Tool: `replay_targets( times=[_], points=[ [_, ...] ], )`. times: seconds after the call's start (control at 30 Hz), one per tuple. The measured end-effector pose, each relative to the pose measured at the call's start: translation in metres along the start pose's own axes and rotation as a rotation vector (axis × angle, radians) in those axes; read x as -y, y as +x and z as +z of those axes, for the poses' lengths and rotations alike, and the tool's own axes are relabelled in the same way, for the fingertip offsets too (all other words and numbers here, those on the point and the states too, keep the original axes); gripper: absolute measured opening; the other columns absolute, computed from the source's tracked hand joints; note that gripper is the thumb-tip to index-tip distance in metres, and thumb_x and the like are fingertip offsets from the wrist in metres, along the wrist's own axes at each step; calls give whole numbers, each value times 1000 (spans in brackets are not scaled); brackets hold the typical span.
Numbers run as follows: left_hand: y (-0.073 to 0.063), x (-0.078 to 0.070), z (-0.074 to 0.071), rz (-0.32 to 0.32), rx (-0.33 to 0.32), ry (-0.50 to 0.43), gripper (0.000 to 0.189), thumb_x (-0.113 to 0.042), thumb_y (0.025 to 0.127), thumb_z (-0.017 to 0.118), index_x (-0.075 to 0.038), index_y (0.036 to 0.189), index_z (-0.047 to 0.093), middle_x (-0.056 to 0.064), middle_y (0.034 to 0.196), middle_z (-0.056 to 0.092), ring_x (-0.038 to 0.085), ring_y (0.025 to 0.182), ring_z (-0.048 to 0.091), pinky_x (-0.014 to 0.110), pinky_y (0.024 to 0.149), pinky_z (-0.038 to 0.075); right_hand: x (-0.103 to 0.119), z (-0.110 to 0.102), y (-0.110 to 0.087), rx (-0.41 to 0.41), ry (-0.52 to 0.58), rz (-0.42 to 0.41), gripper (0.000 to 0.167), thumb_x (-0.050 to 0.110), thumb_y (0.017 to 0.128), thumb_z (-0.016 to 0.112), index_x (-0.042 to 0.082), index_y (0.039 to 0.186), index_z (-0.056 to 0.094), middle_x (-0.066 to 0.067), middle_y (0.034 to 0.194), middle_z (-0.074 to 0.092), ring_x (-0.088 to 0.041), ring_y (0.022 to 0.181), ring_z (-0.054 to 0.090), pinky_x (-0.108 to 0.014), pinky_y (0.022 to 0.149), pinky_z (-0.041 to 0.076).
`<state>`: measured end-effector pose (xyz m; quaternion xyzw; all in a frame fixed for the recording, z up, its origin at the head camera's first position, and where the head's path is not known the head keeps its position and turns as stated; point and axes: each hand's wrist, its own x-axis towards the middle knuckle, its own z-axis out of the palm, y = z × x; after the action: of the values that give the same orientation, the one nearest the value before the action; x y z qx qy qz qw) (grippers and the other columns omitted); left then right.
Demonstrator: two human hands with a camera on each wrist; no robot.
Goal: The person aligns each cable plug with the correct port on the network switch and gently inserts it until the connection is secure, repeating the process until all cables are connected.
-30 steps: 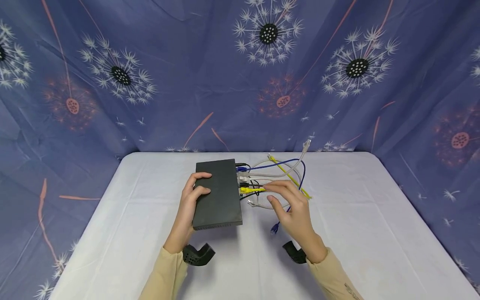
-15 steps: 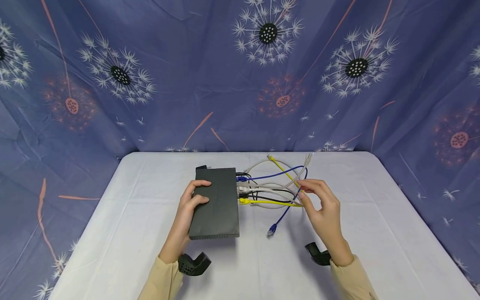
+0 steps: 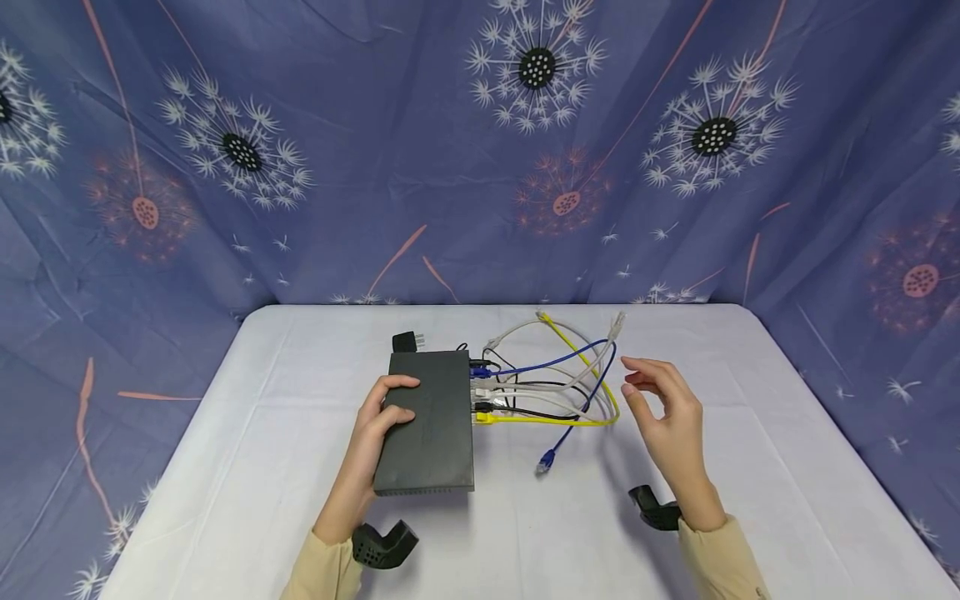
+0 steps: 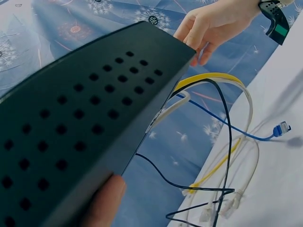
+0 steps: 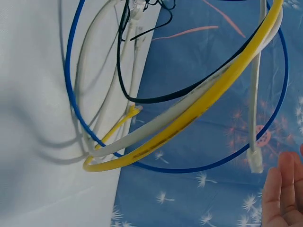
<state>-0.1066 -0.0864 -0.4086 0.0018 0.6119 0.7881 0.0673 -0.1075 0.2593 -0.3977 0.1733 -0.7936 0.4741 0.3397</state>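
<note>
My left hand [image 3: 363, 446] grips the left side of a black network switch [image 3: 427, 446], two fingers lying over its top. The vented end of the switch fills much of the left wrist view, tipped up. Plugged into its right side are a yellow network cable [image 3: 555, 420], a blue network cable [image 3: 547, 365], white ones and thin black cords. My right hand [image 3: 671, 425] is just right of the cable loops, fingers bent loosely with nothing between them. In the right wrist view its fingers [image 5: 284, 194] show beside a hanging white cable's clear plug [image 5: 254, 160].
A black power adapter [image 3: 405, 342] with metal prongs lies behind the switch. The blue cable's loose plug [image 3: 545, 461] points toward the front. All this is on a white-covered table [image 3: 787, 467], with a blue dandelion-print curtain [image 3: 420, 167] behind.
My right hand has moved right, away from the yellow cable by the ports, and the cable now curves free. My left hand has drawn the switch nearer, uncovering the power adapter.
</note>
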Motion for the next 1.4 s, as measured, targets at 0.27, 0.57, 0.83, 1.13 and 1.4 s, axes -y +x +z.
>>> replay_targets(
  times=[0.27, 0.57, 0.83, 1.13, 1.4],
  points=[
    [-5, 4, -2, -4, 15, -11, 39, 1, 86, 43, -3, 124, 49, 15, 131, 39, 33, 105, 43, 36, 78, 43, -6, -2, -2, -4, 9, 37, 36, -26, 76, 59, -15, 110, 61, -26, 103, 60, -7, 89, 59, -16, 82, 45],
    [-8, 7, -4, -14, 0, -9, 39, 0, 86, 44, -3, 124, 49, 14, 132, 38, 32, 105, 43, 37, 78, 42, 5, -4, 3, 23, 3, 162, 32, -23, 79, 59, -19, 111, 57, -33, 101, 57, -9, 85, 58, -14, 78, 45],
    [-9, 9, -7, -31, -23, -8, 40, 1, 85, 44, -5, 123, 50, 13, 131, 39, 33, 105, 44, 36, 78, 43, -8, -7, 2, 48, -15, 290, 33, -17, 82, 61, -15, 115, 58, -21, 100, 62, -10, 81, 60, -13, 74, 45],
    [-11, 11, -13, -74, -61, 62, 39, -3, 85, 47, -11, 123, 53, 10, 130, 42, 33, 93, 51, 40, 75, 44, -20, -9, 3, 101, -26, 355, 34, -14, 84, 59, -14, 119, 56, -32, 106, 60, -4, 82, 58, -12, 72, 44],
    [-12, 12, -19, -81, -66, 65, 39, -4, 86, 46, -11, 124, 52, 10, 132, 40, 33, 96, 50, 41, 77, 43, -59, -8, -2, 144, -30, 436, 38, -7, 88, 58, -6, 126, 55, -23, 112, 60, -2, 86, 58, -14, 73, 44]
  ],
)
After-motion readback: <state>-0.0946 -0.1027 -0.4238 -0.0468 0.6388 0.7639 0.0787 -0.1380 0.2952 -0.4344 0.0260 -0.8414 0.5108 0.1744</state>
